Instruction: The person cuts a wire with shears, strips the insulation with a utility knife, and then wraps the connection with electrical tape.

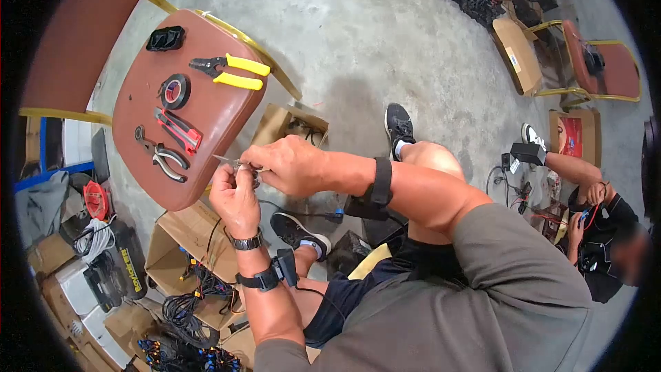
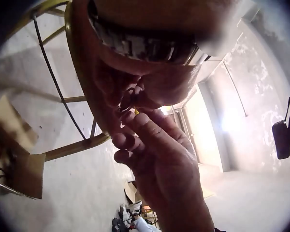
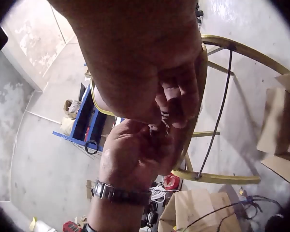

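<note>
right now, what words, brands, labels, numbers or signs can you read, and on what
No text is clear enough to quote.
Yellow lettering on the dark case: too blurred.
Print inside the black tape roll: too small.
White label on the open carton: too small.
Red-panelled box: too small.

Right arm (image 1: 437, 200) reaching across front of torso toward person's left, bare below short sleeve. Right hand (image 1: 292, 165) turning its back upward, fingers bending, thumb and forefinger pinching. Left forearm (image 1: 270, 306) stretching forward, left wrist (image 1: 246, 233) lying lower than right hand. Left hand (image 1: 235, 200) pinching too, thumb against bent fingers. Both hands meeting at fingertips, working close together.
</note>
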A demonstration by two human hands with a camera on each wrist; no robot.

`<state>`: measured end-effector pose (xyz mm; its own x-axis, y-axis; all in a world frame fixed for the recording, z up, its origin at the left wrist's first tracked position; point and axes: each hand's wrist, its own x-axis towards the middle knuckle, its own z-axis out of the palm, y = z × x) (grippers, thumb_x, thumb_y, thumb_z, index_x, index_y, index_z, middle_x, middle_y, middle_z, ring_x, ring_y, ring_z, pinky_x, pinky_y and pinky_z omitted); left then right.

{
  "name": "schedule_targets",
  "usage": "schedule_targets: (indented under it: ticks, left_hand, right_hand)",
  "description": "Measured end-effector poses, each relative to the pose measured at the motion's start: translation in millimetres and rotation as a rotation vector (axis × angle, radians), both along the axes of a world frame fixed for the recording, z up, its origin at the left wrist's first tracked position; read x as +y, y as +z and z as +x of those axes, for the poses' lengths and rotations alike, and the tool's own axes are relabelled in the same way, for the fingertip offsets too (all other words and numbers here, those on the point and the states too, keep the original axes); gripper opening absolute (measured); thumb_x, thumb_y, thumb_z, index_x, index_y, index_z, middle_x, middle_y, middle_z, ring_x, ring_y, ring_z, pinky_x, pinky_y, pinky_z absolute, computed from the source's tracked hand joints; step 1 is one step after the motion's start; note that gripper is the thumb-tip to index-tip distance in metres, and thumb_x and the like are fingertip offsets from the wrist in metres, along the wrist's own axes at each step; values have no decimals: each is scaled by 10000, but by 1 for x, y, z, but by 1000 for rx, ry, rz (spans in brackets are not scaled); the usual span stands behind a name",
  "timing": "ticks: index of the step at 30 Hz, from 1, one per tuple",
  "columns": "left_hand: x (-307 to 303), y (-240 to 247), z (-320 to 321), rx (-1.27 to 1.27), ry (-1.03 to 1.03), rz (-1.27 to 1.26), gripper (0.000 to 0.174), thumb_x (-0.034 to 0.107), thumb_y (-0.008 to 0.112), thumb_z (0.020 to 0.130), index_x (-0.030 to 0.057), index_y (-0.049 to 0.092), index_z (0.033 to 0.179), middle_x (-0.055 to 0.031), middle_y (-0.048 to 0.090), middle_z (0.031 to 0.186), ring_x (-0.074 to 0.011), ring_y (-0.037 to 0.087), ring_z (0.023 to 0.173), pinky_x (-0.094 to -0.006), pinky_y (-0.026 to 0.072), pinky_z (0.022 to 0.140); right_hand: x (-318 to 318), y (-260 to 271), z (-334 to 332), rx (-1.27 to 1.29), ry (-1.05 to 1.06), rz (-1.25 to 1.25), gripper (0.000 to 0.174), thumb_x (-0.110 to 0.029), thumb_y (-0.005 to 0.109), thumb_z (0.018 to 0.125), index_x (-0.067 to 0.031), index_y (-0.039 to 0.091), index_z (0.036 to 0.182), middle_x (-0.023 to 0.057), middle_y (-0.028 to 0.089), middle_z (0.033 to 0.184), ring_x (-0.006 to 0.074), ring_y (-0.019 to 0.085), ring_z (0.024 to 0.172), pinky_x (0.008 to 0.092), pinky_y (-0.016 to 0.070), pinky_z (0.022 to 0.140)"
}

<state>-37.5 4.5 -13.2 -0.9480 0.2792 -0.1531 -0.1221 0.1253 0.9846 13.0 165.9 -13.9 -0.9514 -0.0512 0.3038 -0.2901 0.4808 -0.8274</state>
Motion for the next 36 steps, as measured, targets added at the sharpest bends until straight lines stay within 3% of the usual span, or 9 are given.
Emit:
schedule_targets:
  ticks: [9, 16, 19, 25, 28, 31, 36]
  left_hand:
    - [15, 8, 8, -86, 17, 43, 199, 80, 703, 905, 67, 535, 798, 8, 570, 667, -85, 579, 566, -220, 457, 497]
    - [9, 8, 6, -78, -51, 69, 190, 50, 681, 873, 71, 530, 758, -6, 593, 676, -87, 557, 555, -234, 453, 510]
    - [0, 4, 0, -76, -108, 59, 205, 47, 731, 838, 74, 541, 765, 38, 516, 654, -58, 520, 543, -216, 435, 473]
    - [-3, 7, -2, -41, -141, 149, 189, 30, 760, 803, 77, 579, 783, 49, 531, 638, -36, 484, 526, -190, 383, 453]
    - [1, 6, -3, 7, -137, 178, 181, 32, 769, 803, 76, 593, 797, 48, 540, 634, -34, 469, 515, -188, 364, 444]
    - [1, 6, -3, -6, -132, 170, 175, 31, 771, 806, 71, 601, 808, 52, 543, 646, -30, 465, 538, -192, 369, 468]
    - [-2, 0, -4, -41, -111, 111, 130, 34, 753, 829, 35, 631, 873, 59, 538, 705, -26, 465, 598, -196, 385, 524]
  right_hand:
    - [12, 5, 1, 45, -40, -47, 230, -84, 631, 777, -34, 538, 981, 171, 656, 816, 403, 658, 774, 492, 521, 649]
    - [11, 6, 4, 1, -13, -12, 246, -88, 619, 787, -21, 513, 999, 190, 659, 815, 417, 655, 780, 504, 517, 649]
    - [5, 7, 8, -87, 26, -77, 257, -106, 620, 807, -14, 481, 1003, 211, 653, 786, 433, 648, 770, 521, 506, 644]
    - [0, 13, 10, -104, 19, -108, 273, -166, 632, 865, -19, 437, 987, 223, 636, 734, 459, 629, 730, 547, 484, 604]
    - [1, 12, 10, -147, 25, -123, 328, -119, 681, 839, -29, 470, 1074, 204, 639, 772, 436, 640, 766, 510, 493, 613]
    - [0, 8, 8, -75, 0, -143, 281, -178, 641, 868, -27, 439, 991, 212, 636, 721, 455, 629, 712, 539, 487, 592]
    - [4, 4, 2, -92, -19, -118, 309, -98, 684, 841, -28, 534, 1102, 180, 663, 811, 391, 669, 778, 450, 521, 632]
